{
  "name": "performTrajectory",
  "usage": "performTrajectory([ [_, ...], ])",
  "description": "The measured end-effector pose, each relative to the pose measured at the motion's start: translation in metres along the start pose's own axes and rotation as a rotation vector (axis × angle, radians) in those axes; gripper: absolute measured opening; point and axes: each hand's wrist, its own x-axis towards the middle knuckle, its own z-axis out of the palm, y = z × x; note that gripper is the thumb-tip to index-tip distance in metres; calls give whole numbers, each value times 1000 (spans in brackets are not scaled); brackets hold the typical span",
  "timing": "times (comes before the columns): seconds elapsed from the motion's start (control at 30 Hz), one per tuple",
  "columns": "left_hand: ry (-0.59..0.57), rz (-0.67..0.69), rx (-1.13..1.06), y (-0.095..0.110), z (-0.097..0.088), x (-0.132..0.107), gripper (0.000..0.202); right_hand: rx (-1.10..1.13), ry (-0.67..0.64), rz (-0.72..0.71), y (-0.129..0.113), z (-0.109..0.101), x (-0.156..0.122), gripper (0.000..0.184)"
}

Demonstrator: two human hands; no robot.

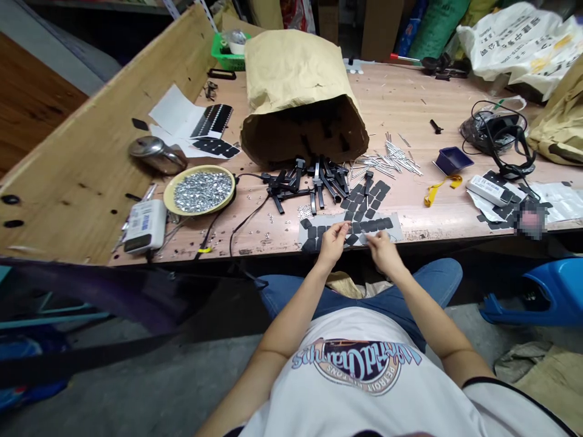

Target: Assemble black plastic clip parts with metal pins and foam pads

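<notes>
L hand (334, 243): thumb + fingers pinched close; R hand (382, 251): fingers curled, tips nearly together. Can't tell if either grips anything. Both over flat black rounded-square pads (381, 224) on grey sheet (396, 234), nr table's (432, 223) front edge. Best: light fingertip grip, sheet flat.

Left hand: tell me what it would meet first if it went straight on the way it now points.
The left hand would most likely meet the black squares just ahead; its height is unclear, so it might pass over them.
</notes>
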Motion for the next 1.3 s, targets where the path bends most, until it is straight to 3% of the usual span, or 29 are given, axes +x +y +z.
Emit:
performTrajectory([
  [0.07,26,9,21,1,-4,2,34,8,-6,-29,-1,1,1,31],
  [0.2,105,37,32,2,-10,5,33,23,115,136,6,1,5,33],
  [0.3,124,33,36,4,-11,5,34,147,-18,-29,5,8,6,29],
  [0.37,120,49,32,5,-11,6,33,198,-30,-67,7,11,6,29],
  [0.5,165,68,27,5,-15,6,30,190,165,166,22,5,11,30],
  [0.67,144,72,33,5,-15,5,31,416,-57,-27,11,14,5,24],
  [0.8,164,73,42,4,-16,5,31,533,-83,-7,-4,12,-7,29],
  [0.87,194,45,36,4,-18,5,30,562,-200,-40,-9,8,-15,30],
  [0.97,194,36,28,4,-20,5,29,478,-423,-180,-18,9,-27,27],
  [1.03,189,35,27,4,-23,5,29,338,-461,-243,-24,12,-33,27],
  [1.17,226,39,36,3,-30,7,30,225,-330,-307,-27,8,-31,26],
  [1.3,254,55,48,2,-36,10,31,258,-69,-296,-13,-15,6,24],
])
